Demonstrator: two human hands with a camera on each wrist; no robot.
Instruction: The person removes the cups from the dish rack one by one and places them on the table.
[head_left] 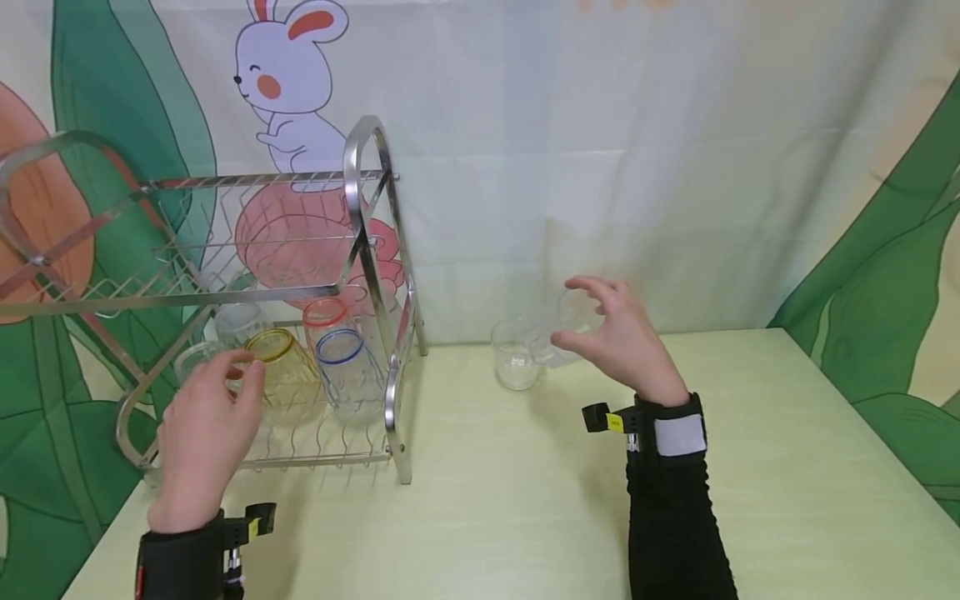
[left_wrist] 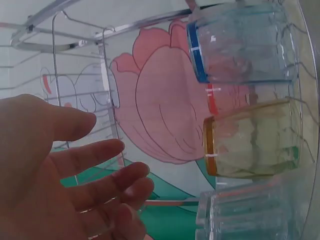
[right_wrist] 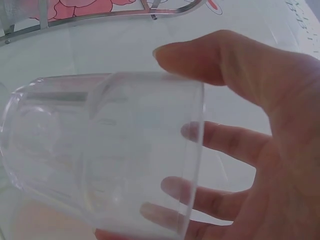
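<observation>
My right hand (head_left: 618,342) holds a clear cup (right_wrist: 140,135) near its wide rim, thumb on one side and fingers on the other. That cup is tilted and overlaps a small clear glass (head_left: 516,367) on the table in the head view. My left hand (head_left: 210,417) hovers at the front of the rack's lower shelf, fingers loosely bent and holding nothing. Closest to it stands a yellow glass (left_wrist: 255,142); beside that are a blue-rimmed glass (head_left: 348,379) and a red-rimmed glass (head_left: 325,313). Clear glasses (left_wrist: 250,212) stand at the shelf's left part.
The two-tier metal rack (head_left: 401,400) stands on the left of the pale table (head_left: 510,517), its wire upper shelf (head_left: 225,287) above the glasses. A printed curtain (head_left: 675,167) with a rabbit and leaves hangs behind the table.
</observation>
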